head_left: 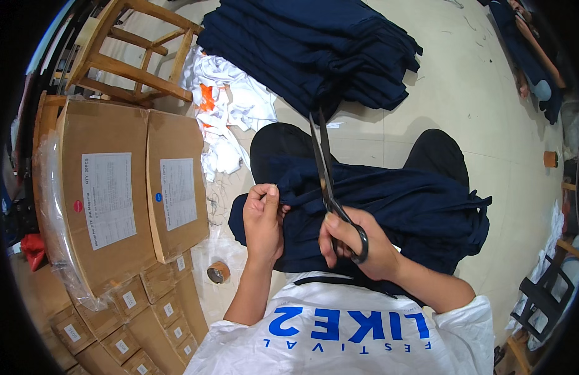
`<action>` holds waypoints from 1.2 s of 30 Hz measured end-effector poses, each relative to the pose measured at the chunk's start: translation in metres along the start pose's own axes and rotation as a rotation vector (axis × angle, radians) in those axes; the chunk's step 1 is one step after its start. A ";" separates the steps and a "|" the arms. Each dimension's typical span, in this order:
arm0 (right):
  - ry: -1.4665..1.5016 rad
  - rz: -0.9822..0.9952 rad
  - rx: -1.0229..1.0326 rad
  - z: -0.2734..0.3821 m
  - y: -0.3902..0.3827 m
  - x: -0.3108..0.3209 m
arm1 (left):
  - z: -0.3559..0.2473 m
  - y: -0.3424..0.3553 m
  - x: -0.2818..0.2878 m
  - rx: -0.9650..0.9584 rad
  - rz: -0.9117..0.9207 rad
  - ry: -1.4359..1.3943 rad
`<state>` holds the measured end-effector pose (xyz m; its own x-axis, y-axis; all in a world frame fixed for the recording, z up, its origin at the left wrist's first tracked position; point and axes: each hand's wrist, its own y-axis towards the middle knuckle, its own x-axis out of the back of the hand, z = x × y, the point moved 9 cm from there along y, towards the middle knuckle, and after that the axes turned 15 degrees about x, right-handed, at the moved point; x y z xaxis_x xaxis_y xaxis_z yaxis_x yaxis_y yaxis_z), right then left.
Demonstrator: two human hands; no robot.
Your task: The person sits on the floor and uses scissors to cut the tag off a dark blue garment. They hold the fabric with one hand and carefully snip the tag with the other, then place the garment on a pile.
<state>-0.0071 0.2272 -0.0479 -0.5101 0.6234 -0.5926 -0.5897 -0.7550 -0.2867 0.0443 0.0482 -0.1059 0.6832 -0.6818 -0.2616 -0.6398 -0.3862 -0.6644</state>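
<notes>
My left hand (264,219), at the left of centre, pinches an edge of the dark navy fabric (414,206) lying bunched across my lap. Just right of it, my right hand (355,240) grips large black-handled scissors (327,178) by the handles. Their long blades point up, away from me, slightly parted at the tips, over the lap fabric and the gap between my knees. I cannot tell whether they touch the fabric.
Cardboard boxes (108,275) and a tape roll (218,272) lie at left, below a wooden stool (127,65). A navy fabric pile (302,44) and white cloths (233,109) lie ahead. Another person's arm (539,47) shows top right, a black plastic object (543,300) lower right.
</notes>
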 end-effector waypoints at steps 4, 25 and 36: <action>0.286 -0.048 -0.298 -0.032 -0.038 -0.001 | -0.003 0.001 -0.004 0.005 0.004 0.053; -0.782 -0.173 0.167 -0.009 0.018 0.012 | 0.007 -0.024 0.006 0.125 0.069 0.317; -0.545 -0.288 0.246 -0.017 0.024 0.022 | 0.002 -0.036 0.001 0.127 0.050 -0.020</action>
<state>-0.0220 0.2189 -0.0807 -0.5165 0.8556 -0.0343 -0.8425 -0.5150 -0.1584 0.0685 0.0627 -0.0839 0.6592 -0.6850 -0.3101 -0.6246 -0.2693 -0.7330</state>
